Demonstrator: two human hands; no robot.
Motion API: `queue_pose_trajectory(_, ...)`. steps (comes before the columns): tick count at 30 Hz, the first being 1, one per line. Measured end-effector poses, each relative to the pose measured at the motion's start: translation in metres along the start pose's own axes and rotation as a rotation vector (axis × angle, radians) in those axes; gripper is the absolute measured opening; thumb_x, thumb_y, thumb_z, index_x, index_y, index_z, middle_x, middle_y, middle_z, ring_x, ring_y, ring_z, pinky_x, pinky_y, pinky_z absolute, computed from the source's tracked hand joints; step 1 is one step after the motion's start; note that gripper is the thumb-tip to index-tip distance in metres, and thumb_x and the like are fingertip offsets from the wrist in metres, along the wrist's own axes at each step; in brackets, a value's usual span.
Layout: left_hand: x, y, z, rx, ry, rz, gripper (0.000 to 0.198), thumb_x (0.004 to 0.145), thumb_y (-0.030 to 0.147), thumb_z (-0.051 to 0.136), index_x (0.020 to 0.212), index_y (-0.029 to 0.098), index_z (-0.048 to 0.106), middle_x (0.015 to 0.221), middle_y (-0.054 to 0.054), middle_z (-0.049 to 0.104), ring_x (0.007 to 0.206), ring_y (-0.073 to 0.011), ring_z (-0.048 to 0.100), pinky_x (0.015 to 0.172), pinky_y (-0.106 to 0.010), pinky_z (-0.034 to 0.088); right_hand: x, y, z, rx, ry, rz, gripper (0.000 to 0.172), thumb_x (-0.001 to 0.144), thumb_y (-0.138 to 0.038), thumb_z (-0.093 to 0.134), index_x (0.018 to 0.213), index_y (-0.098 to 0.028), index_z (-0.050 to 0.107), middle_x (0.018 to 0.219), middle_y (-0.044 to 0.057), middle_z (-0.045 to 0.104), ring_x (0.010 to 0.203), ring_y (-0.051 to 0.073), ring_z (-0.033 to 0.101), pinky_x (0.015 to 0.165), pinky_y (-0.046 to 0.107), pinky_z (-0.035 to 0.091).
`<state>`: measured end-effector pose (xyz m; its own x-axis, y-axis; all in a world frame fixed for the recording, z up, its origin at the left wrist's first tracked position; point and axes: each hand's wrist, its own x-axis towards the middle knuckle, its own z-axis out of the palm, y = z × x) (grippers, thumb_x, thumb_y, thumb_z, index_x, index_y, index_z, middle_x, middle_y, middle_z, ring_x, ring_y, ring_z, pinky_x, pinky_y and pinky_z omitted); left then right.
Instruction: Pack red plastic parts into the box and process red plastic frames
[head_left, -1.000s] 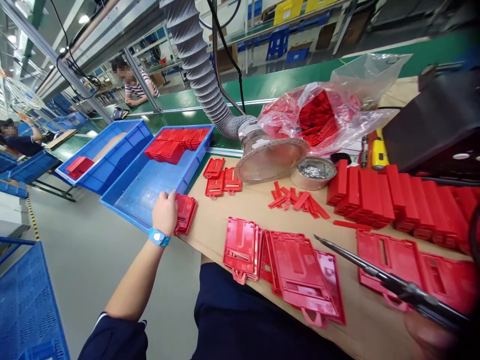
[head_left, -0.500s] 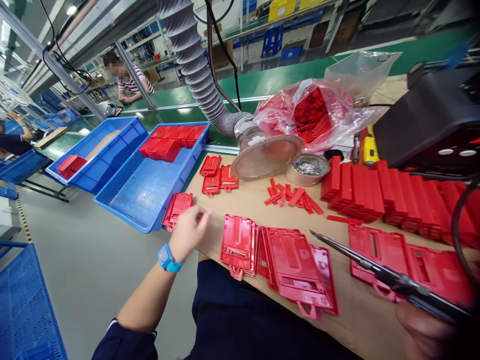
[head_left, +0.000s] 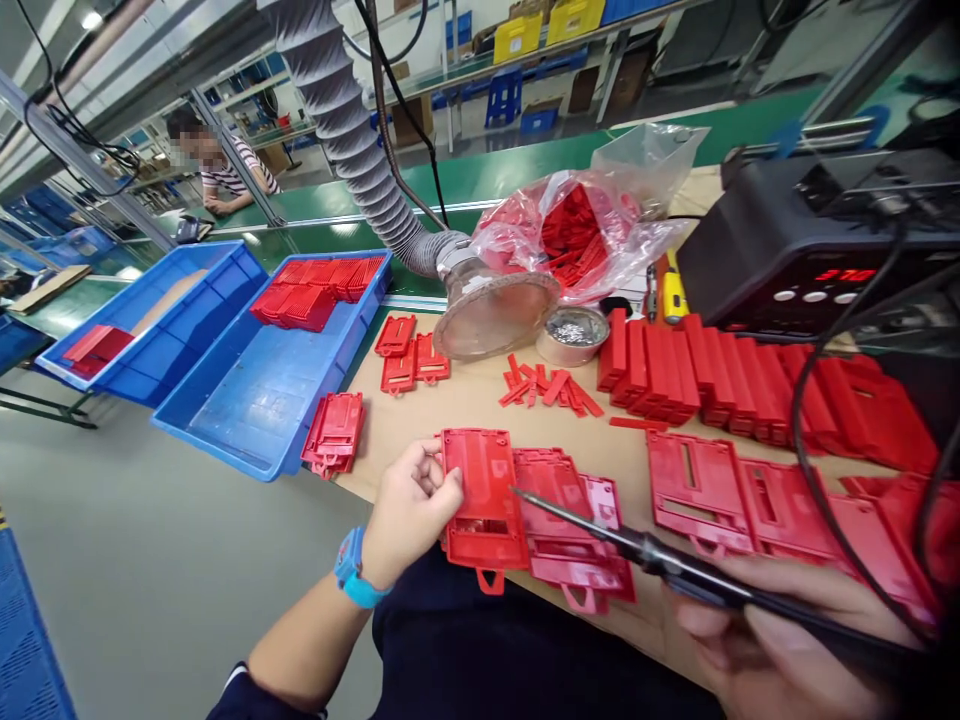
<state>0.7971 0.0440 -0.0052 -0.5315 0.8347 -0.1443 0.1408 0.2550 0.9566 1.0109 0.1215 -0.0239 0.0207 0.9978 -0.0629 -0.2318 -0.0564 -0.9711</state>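
My left hand, with a blue watch on the wrist, pinches the left edge of a red plastic plate at the table's front edge. Overlapping red plates lie just right of it. A black soldering iron is held in my right hand, its thin tip pointing left over those plates. More red plates lie beyond the iron. On the left, a small pile of red plates rests at the table corner. Small red strips are scattered on the brown table surface.
Blue bins stand at the left, one holding stacked red parts. A fume hose with a clear hood hangs over the table. Behind are a tin, a plastic bag, red blocks and a black station.
My left hand has moved right from the corner pile to the front plates and taken hold of one. The iron and my right hand have come further left into view.
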Motion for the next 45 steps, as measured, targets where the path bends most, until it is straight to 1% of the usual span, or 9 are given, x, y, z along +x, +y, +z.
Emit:
queue_pose_trajectory(4,-0.003,0.008,0.016,-0.069,-0.011,-0.011,0.037,0.077,0.023,0.056,0.111,0.013,0.05,0.055,0.009,0.035,0.048,-0.0062,0.035,0.049,-0.018,0.032,-0.008,-0.012,0.007,0.004,-0.071,0.028,0.021,0.049,-0.037,0.078,0.062,-0.024,0.066,0.04,0.002,0.055,0.03,0.017,0.051,0.026,0.025,0.044)
queue_pose_trajectory(8,-0.001,0.012,0.021,-0.089,-0.017,-0.018,0.04,0.075,0.023,0.057,0.112,0.012,0.05,0.055,0.009,0.035,0.048,-0.0061,0.035,0.048,-0.018,0.031,-0.008,-0.014,0.003,-0.004,-0.095,0.035,0.022,0.047,-0.037,0.079,0.061,-0.024,0.067,0.043,0.002,0.056,0.03,0.018,0.051,0.026,0.027,0.044)
queue_pose_trajectory(16,-0.002,0.018,0.022,-0.086,-0.013,-0.01,0.04,0.074,0.022,0.057,0.112,0.01,0.05,0.055,0.009,0.035,0.049,-0.0058,0.034,0.049,-0.018,0.032,-0.008,-0.008,0.002,0.012,-0.088,0.031,0.018,0.052,-0.034,0.077,0.064,-0.024,0.067,0.043,0.002,0.057,0.031,0.017,0.052,0.027,0.024,0.044)
queue_pose_trajectory(20,-0.002,0.017,0.022,-0.072,0.001,-0.007,0.041,0.074,0.022,0.057,0.113,0.01,0.05,0.055,0.009,0.036,0.049,-0.0058,0.035,0.049,-0.019,0.032,-0.007,-0.008,0.002,0.009,-0.119,0.032,0.019,0.052,-0.035,0.077,0.064,-0.024,0.068,0.043,0.003,0.057,0.032,0.017,0.052,0.028,0.024,0.045)
queue_pose_trajectory(24,-0.001,0.016,0.022,-0.069,0.011,-0.007,0.041,0.074,0.022,0.057,0.112,0.009,0.05,0.055,0.009,0.036,0.048,-0.0059,0.036,0.049,-0.019,0.032,-0.007,-0.008,0.002,0.012,-0.109,0.026,0.019,0.052,-0.035,0.078,0.063,-0.024,0.067,0.042,0.002,0.057,0.032,0.017,0.053,0.028,0.024,0.046)
queue_pose_trajectory(29,0.0,0.014,0.022,-0.08,0.001,-0.013,0.042,0.075,0.023,0.056,0.114,0.01,0.048,0.055,0.009,0.036,0.048,-0.006,0.036,0.049,-0.019,0.033,-0.007,-0.005,-0.003,0.004,-0.129,-0.011,0.018,0.055,-0.035,0.077,0.065,-0.024,0.068,0.045,0.003,0.059,0.032,0.017,0.053,0.028,0.025,0.046)
queue_pose_trajectory(35,0.0,0.013,0.022,-0.062,0.008,-0.011,0.04,0.076,0.023,0.055,0.113,0.01,0.047,0.056,0.009,0.036,0.049,-0.0057,0.035,0.05,-0.019,0.033,-0.004,-0.004,-0.007,0.01,-0.069,-0.062,0.018,0.053,-0.035,0.077,0.063,-0.023,0.067,0.044,0.001,0.058,0.031,0.016,0.052,0.028,0.025,0.046)
queue_pose_trajectory(43,0.001,0.014,0.022,-0.05,0.014,-0.005,0.039,0.076,0.023,0.056,0.112,0.01,0.048,0.056,0.009,0.036,0.05,-0.0058,0.036,0.051,-0.019,0.034,-0.003,0.0,-0.013,-0.029,-0.155,-0.063,0.019,0.056,-0.037,0.076,0.067,-0.023,0.068,0.049,0.003,0.06,0.032,0.017,0.054,0.028,0.027,0.047)
queue_pose_trajectory(45,0.0,0.013,0.022,-0.05,0.017,-0.004,0.04,0.076,0.023,0.056,0.113,0.01,0.047,0.056,0.009,0.036,0.05,-0.0057,0.036,0.051,-0.019,0.034,-0.003,0.001,-0.013,-0.034,-0.15,-0.062,0.019,0.056,-0.037,0.076,0.067,-0.023,0.068,0.049,0.003,0.06,0.032,0.017,0.053,0.028,0.027,0.047)
